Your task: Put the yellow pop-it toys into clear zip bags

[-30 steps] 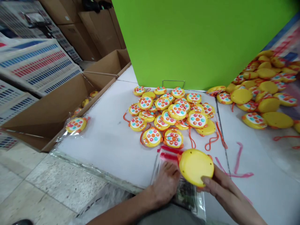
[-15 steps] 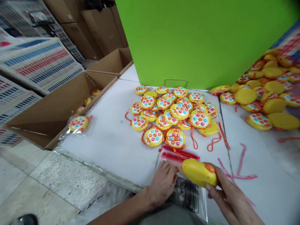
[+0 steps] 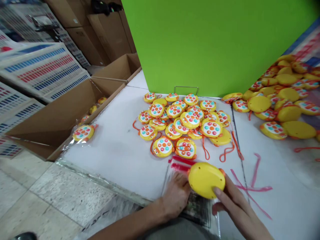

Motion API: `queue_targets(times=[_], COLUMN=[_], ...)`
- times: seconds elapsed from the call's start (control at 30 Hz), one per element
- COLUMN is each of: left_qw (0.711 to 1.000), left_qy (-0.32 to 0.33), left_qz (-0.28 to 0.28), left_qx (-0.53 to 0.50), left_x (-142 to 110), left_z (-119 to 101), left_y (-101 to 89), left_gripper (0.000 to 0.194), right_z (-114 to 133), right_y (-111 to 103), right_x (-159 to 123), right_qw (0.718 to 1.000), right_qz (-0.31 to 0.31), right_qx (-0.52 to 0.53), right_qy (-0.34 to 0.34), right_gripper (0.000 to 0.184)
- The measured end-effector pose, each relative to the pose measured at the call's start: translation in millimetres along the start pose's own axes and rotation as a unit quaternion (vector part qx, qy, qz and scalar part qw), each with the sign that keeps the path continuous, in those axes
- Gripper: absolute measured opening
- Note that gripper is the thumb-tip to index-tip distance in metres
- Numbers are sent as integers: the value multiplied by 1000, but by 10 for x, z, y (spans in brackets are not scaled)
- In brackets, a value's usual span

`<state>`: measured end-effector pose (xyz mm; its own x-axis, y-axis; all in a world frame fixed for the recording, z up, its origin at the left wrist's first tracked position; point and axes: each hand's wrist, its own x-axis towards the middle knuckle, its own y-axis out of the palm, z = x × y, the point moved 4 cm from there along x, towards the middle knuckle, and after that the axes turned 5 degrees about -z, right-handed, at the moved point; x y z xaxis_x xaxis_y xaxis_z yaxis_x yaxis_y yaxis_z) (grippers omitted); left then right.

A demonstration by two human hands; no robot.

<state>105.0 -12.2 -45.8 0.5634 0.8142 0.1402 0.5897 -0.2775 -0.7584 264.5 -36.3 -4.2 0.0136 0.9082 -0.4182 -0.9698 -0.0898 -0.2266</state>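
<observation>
My right hand point(image 3: 235, 200) grips a yellow duck-shaped toy point(image 3: 207, 180) by its right end, with the plain back turned up. Just left of it, my left hand point(image 3: 177, 195) has its fingers curled on a clear zip bag point(image 3: 172, 173) with a red strip along its top. The toy covers part of this bag, and its left end is close to my left fingers. Beyond the hands lies a pile of the same toys point(image 3: 191, 119), most showing white faces with coloured buttons and orange cord loops.
At left, an open cardboard box point(image 3: 62, 111) holds several bagged toys; one bagged toy point(image 3: 83, 132) lies by its edge. A green panel point(image 3: 210, 46) stands behind the pile. More toys point(image 3: 286, 95) are heaped at right, near pink strips point(image 3: 255, 188) on the table point(image 3: 117, 133).
My right hand has moved the toy a little left and turned its back more toward me. My left hand stays on the bag, its fingers now partly behind the toy.
</observation>
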Motion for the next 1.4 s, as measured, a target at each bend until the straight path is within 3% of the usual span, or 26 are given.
queue_targets(times=[0.1,0.23,0.3,0.37,0.43,0.5,0.57,0.73,0.87,0.93,1.0,1.1,1.2,1.3,1.37,1.4], left_qw=[993,993,994,983,957,932,916,869,823,837,877,936,969,978,969,959], left_qy=[63,68,10,-111,-223,-276,-285,-301,-318,-303,-268,-220,-174,-152,-181,-203], left_qz=[2,-53,-107,-135,-106,-59,-51,-74,-57,-50,-42,-37,-15,-2,-9,-15], left_qx=[100,84,25,-58,-152,-228,-278,-385,-467,-453,-396,-274,-176,-145,-169,-195], left_x=[-43,-95,-91,-72,-45,-5,39,75,77,97,126,149,139,109,80,64], left_z=[-133,-203,-140,2,135,199,215,186,128,93,52,8,-23,-11,55,100], left_y=[-96,-434,-625,-723,-677,-559,-465,-355,-312,-327,-359,-388,-376,-379,-395,-397], left_gripper=[23,17,14,18,20,15,16,13,14,11,14,21,21,24,24,23], right_z=[-29,-125,-140,-120,-90,-65,-49,-22,170,263,329,390,403,228,-58,-240], right_y=[86,101,77,63,69,80,82,152,205,278,378,533,563,236,-264,-580], right_x=[95,98,69,46,43,61,89,140,178,207,251,321,364,396,398,379], right_qw=[995,967,954,943,933,924,910,851,843,844,840,841,861,899,908,897], right_qz=[-33,-23,-27,-37,-39,-32,-23,77,-15,-55,-77,-71,-68,-112,-183,-229], right_qx=[-74,-214,-244,-261,-276,-295,-323,-431,-424,-400,-396,-409,-392,-335,-329,-352], right_qy=[-62,-135,-171,-205,-227,-243,-259,-290,-331,-353,-362,-347,-316,-258,-185,-134], right_gripper=[55,48,46,45,44,42,38,32,26,24,23,20,18,15,16,19])
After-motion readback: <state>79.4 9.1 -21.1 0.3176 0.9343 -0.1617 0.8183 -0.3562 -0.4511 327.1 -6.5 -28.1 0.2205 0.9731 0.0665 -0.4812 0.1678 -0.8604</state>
